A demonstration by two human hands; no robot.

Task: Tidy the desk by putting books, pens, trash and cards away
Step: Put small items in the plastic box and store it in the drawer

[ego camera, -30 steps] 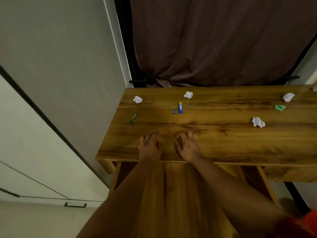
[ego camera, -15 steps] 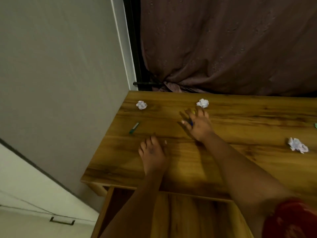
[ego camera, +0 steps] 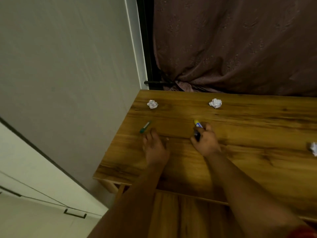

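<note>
Wood-grain laminate covers the desk (ego camera: 240, 152), smooth and a little glossy, so small things should slide easily across it. Our right hand (ego camera: 206, 143) has its fingers curled round a blue pen with a yellow end (ego camera: 198, 124), whose tip pokes out past the knuckles; a dark piece, perhaps its cap, shows at the thumb side, though we cannot tell for sure. We judge the pen light, stiff and slick, best pinched at mid-barrel. Our left hand (ego camera: 155, 148) lies flat on the desk, fingers straight and holding nothing, its fingertips just beside a green pen (ego camera: 145, 127) near the left edge. That one is slim and round, so we expect it to roll if nudged. Three crumpled paper balls (ego camera: 152, 104) (ego camera: 215, 103) (ego camera: 313, 148) sit well apart, two along the back and one at the right edge of view; they look feather-light and soft, easy to grab anywhere. An open drawer (ego camera: 188, 217) waits below the front edge.
</note>
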